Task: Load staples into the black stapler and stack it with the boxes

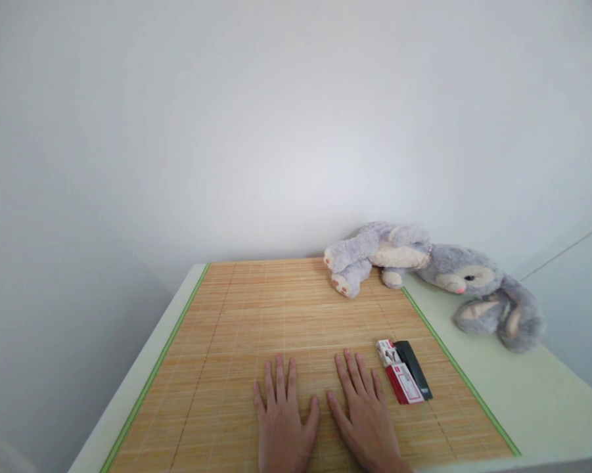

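Both hands lie palm down on a bamboo mat near its front edge. My left hand has its fingers spread and holds nothing. Beside it, my right hand is also flat with fingers apart, nothing in it. Just right of my right hand is a black stapler-like object, long and narrow. Against its left side sit a red and white small box and a white box with a dark printed picture. Neither hand touches these items.
A grey plush rabbit lies on its side at the back right, partly on the mat, its head and ears on the pale tabletop. A white wall stands behind the table. Green edging borders the mat.
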The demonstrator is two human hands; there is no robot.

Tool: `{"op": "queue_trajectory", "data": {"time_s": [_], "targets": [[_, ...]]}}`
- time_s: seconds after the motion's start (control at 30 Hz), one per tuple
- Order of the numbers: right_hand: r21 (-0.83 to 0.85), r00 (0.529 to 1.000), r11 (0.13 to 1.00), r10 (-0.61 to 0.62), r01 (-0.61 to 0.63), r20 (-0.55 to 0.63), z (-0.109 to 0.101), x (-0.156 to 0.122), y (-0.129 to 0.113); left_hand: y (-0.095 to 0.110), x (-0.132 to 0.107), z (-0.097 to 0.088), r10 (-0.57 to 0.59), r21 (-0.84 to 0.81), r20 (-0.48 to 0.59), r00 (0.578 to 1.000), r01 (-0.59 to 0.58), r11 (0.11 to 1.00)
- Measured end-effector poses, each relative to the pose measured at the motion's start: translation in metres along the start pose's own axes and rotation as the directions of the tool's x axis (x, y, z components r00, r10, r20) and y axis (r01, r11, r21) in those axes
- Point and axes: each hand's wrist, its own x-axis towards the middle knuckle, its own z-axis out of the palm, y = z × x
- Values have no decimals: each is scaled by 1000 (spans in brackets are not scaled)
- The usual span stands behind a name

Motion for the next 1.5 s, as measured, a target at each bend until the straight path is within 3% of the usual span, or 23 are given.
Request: {"op": "queue_trajectory", "data": {"time_s": [0.2, 0.37, 0.53, 0.63, 0.83, 1.23, 1.5], "targets": [[-9, 1000, 1000, 0, 0, -10, 1, -1, 0, -3, 1, -2, 9, -14, -22, 1000, -9, 1000], [-20, 1000, 1000, -1, 1, -13, -2, -1, 0, -8, 18, -3, -3, -86, -59, 998, -2, 996], [-9, 999, 999, 31, -32, -10, -4, 4, 0, -13, 28, 3, 94, -103, -97, 991, -104, 989], [-4, 999, 999, 40, -40, -5, -3, 7, 1, -12, 28, 5, 155, -62, -58, 986, -159, 985], [-46, 999, 998, 35, -36, -30, -1, 9, -3, -9, 28, 2, 152, -12, 12, 988, -152, 988], [-71, 998, 997, 35, -39, -58, 11, 11, -3, -8, 26, 5, 126, -6, 19, 992, -126, 992], [-83, 998, 996, 37, -42, -56, 7, 10, -5, -5, 25, -1, 124, 0, 16, 992, -124, 992]]}}
